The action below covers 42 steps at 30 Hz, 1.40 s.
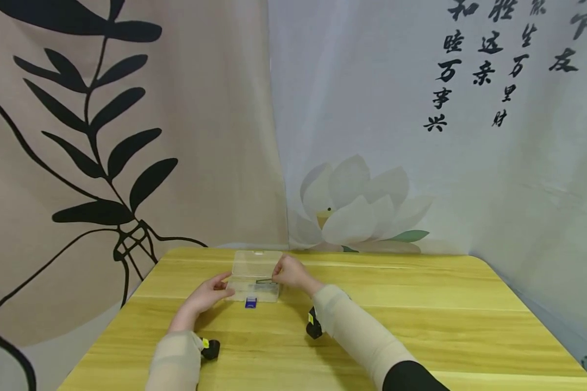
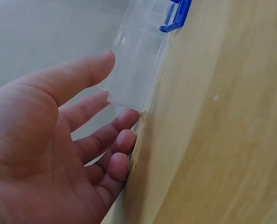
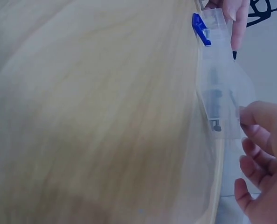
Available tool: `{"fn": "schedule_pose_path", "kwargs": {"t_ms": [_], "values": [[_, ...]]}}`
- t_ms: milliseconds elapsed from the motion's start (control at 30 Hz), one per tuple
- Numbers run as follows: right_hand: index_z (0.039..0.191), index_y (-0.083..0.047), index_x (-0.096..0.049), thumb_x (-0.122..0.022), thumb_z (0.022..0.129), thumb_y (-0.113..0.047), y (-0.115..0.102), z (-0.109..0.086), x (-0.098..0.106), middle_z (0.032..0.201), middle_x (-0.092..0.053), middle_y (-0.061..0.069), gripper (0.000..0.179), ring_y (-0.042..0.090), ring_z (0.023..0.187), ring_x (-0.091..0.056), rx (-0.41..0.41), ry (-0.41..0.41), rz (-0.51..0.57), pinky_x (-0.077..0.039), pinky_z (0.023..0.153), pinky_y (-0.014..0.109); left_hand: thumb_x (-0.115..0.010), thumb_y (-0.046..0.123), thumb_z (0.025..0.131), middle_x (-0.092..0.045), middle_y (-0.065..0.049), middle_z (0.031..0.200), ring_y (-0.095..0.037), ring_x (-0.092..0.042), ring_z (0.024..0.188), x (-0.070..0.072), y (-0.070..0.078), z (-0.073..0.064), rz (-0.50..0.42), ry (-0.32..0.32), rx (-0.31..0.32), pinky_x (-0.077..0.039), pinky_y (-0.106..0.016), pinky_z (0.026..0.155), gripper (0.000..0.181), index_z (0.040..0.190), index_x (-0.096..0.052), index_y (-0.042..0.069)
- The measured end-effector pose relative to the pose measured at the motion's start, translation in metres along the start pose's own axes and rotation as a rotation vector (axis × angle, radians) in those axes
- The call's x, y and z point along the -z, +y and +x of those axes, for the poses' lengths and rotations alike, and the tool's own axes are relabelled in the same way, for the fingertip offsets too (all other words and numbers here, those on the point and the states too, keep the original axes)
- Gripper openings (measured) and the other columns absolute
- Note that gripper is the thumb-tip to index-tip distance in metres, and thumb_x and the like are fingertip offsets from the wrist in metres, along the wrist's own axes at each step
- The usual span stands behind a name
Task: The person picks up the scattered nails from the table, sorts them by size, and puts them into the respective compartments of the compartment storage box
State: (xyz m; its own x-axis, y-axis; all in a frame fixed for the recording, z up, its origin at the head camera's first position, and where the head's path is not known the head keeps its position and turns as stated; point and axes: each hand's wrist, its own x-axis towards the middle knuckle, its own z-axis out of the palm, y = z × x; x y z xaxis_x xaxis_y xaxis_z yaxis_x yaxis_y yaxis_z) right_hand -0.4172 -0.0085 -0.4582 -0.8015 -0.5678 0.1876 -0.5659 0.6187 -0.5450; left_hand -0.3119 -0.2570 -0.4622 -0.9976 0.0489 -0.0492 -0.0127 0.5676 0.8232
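Note:
A clear plastic box (image 1: 269, 295) with a blue latch (image 1: 251, 303) lies on the table, its lid (image 1: 256, 263) raised at the back. At the box's left end is my left hand (image 1: 207, 296), thumb at the front and fingers behind, gripping that end. My right hand (image 1: 293, 272) is over the box's right side, thumb and forefinger together. Between those fingertips I pinch a thin dark tool (image 1: 264, 281), lying lengthwise over the open box. Small dark items (image 3: 216, 125) show through the box wall in the right wrist view.
The wooden table (image 1: 420, 326) runs out to both sides, its far edge close behind the raised lid. Patterned curtains (image 1: 215, 136) hang beyond it. A black wrist camera (image 1: 314, 324) is strapped by the right sleeve, another camera (image 1: 210, 349) by the left.

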Motion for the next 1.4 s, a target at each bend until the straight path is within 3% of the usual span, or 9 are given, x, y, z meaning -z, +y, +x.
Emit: {"fn": "schedule_pose_path", "kwargs": {"t_ms": [367,633,800,967,1067,1267,1400], "values": [[0.074,-0.010,-0.074,-0.074,0.079,-0.006,0.000,-0.001,0.007,0.088,-0.055,-0.003,0.007,0.010,0.080,-0.050,-0.011,-0.014,0.000,-0.045,0.074,0.027,-0.070,0.028,0.091,-0.050,-0.028,0.130,-0.043,-0.046,0.120,-0.003,0.011,0.006,0.050,-0.024,-0.032,-0.038,-0.057,0.097,0.072,0.147,-0.036,-0.003],[0.073,-0.009,-0.075,-0.074,0.081,-0.008,0.002,-0.004,0.009,0.089,-0.059,0.000,0.007,0.009,0.075,-0.050,-0.017,-0.013,0.006,-0.045,0.067,0.024,-0.072,0.026,0.089,-0.052,-0.025,0.125,-0.039,-0.049,0.115,-0.007,0.016,0.009,0.077,-0.027,-0.031,-0.042,-0.053,0.091,0.071,0.146,-0.039,-0.002],[0.076,-0.010,-0.077,-0.073,0.083,-0.010,0.008,-0.008,0.014,0.091,-0.062,-0.002,0.008,0.010,0.081,-0.052,-0.002,-0.017,0.042,-0.045,0.076,0.027,-0.072,0.027,0.089,-0.053,-0.022,0.123,-0.037,-0.050,0.112,-0.009,0.015,0.011,0.096,-0.027,-0.029,-0.045,-0.049,0.085,0.071,0.146,-0.040,0.000],[0.086,-0.008,-0.076,-0.070,0.086,-0.010,0.017,-0.019,0.028,0.094,-0.066,0.000,0.006,0.017,0.094,-0.057,0.062,-0.030,0.116,-0.046,0.086,0.035,-0.072,0.029,0.089,-0.054,-0.020,0.122,-0.036,-0.051,0.112,-0.008,0.011,0.012,0.114,-0.030,-0.030,-0.044,-0.050,0.087,0.071,0.146,-0.040,0.000],[0.092,-0.008,-0.075,-0.069,0.089,-0.012,0.024,-0.029,0.039,0.096,-0.066,0.001,0.008,0.017,0.091,-0.059,0.083,-0.031,0.129,-0.048,0.080,0.034,-0.072,0.030,0.089,-0.055,-0.017,0.118,-0.033,-0.052,0.108,-0.006,0.008,0.011,0.130,-0.031,-0.035,-0.043,-0.050,0.088,0.071,0.146,-0.040,0.001],[0.104,-0.003,-0.072,-0.066,0.092,-0.013,0.043,-0.049,0.067,0.096,-0.066,0.001,0.017,0.015,0.083,-0.056,0.081,-0.058,0.179,-0.047,0.069,0.030,-0.072,0.030,0.089,-0.052,-0.011,0.100,-0.023,-0.046,0.085,0.002,0.005,0.008,0.145,-0.039,-0.037,-0.041,-0.036,0.069,0.071,0.146,-0.041,0.001],[0.109,0.000,-0.070,-0.065,0.093,-0.010,0.055,-0.060,0.085,0.096,-0.066,0.004,0.020,0.017,0.079,-0.058,0.098,-0.062,0.213,-0.048,0.066,0.030,-0.073,0.032,0.088,-0.051,-0.009,0.095,-0.021,-0.044,0.080,0.006,0.004,0.006,0.166,-0.030,-0.027,-0.038,-0.033,0.066,0.071,0.145,-0.043,0.002]]}}
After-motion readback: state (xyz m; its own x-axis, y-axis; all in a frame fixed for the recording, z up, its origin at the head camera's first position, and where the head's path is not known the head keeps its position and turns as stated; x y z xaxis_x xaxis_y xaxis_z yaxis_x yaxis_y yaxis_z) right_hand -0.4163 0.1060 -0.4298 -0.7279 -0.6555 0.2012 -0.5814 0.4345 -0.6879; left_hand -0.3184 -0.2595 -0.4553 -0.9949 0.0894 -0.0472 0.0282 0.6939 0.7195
